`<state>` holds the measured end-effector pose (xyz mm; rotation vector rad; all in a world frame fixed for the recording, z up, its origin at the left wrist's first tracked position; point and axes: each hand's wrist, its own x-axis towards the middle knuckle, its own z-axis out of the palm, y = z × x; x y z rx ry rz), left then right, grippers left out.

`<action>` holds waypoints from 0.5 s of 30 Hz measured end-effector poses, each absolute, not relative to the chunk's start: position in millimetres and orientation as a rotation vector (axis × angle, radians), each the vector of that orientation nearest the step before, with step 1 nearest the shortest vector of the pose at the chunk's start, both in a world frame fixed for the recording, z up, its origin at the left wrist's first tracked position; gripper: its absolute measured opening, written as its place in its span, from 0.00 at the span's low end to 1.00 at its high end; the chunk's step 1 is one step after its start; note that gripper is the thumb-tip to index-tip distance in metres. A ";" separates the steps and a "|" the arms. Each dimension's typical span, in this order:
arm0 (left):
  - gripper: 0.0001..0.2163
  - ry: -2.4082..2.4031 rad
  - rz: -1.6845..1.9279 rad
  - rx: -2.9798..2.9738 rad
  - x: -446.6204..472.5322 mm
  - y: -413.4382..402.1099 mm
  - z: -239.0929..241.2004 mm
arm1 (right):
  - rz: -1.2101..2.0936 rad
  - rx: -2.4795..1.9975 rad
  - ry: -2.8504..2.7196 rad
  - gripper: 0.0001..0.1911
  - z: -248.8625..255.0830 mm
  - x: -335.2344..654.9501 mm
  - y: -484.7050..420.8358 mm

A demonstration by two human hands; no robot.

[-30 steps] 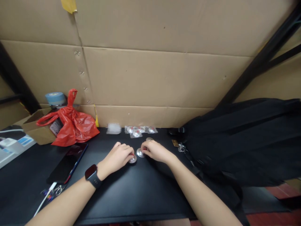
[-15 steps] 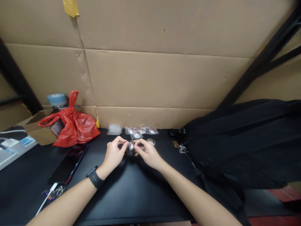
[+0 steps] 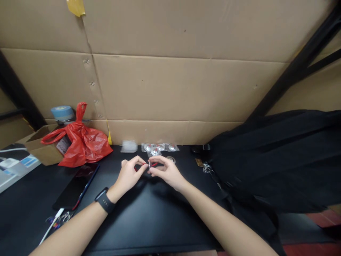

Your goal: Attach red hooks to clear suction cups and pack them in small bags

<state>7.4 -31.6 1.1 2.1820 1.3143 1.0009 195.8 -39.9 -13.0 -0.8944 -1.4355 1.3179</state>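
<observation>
My left hand [image 3: 129, 174] and my right hand [image 3: 166, 172] meet above the black table [image 3: 149, 217], fingertips pinched together on a small silver disc with a red part [image 3: 151, 164]. The disc is held on edge between both hands, lifted off the tabletop. Another silver disc [image 3: 171, 159] lies on the table just behind my right hand. Several small clear packets with silver and red pieces [image 3: 159, 147] lie in a row at the back against the cardboard wall, with a clear empty-looking packet [image 3: 129, 146] to their left. A black watch sits on my left wrist.
A red plastic bag [image 3: 80, 142] and a cardboard box [image 3: 42, 149] stand at the back left, with a tape roll [image 3: 61, 112] behind. A dark phone [image 3: 74, 186] lies left of my forearm. Black fabric [image 3: 279, 160] covers the right side, keys [image 3: 205, 168] beside it.
Both hands lifted silver discs from the tabletop, brought them together and raised them a little toward the back; the piece now stands on edge between the fingertips.
</observation>
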 end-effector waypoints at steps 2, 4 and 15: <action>0.08 1.296 0.948 2.243 4.8 -29.4 1.8 | 1.272 -0.893 -1.493 0.26 -13.5 197.4 -39.1; 0.11 1.276 0.878 2.355 -0.7 -24.1 0.8 | 1.228 -0.913 -1.529 0.25 -13.3 198.5 -38.8; 0.21 1.662 0.583 2.579 -43.0 29.7 -39.6 | 1.071 -1.020 -1.616 0.22 -3.5 203.7 -40.3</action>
